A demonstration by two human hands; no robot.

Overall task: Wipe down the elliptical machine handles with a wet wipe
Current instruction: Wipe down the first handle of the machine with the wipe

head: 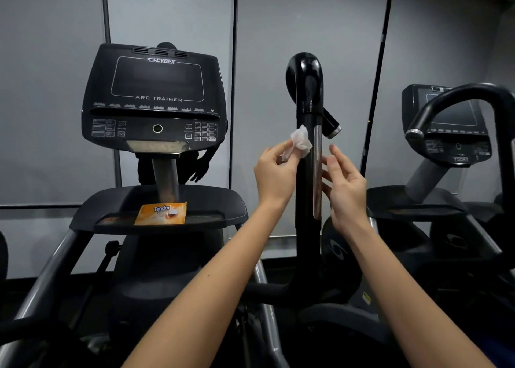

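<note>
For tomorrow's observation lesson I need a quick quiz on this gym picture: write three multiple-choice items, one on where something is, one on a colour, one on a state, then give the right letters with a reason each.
1. Where does the wipe packet lie?
A. on the floor
B. on the machine's tray, below the screen
C. in the right hand

2. What colour is the packet?
A. orange
B. green
C. blue

3. How is the wet wipe held?
A. spread flat under the right palm
C. hanging over the screen
B. crumpled in the left hand's fingers, beside the upright handle

Answers:
1 B, the packet rests on the tray at the foot of the screen's post.
2 A, its wrapper is orange with white lettering.
3 B, the left hand pinches the bunched wipe; the right hand is open and holds nothing.
</note>
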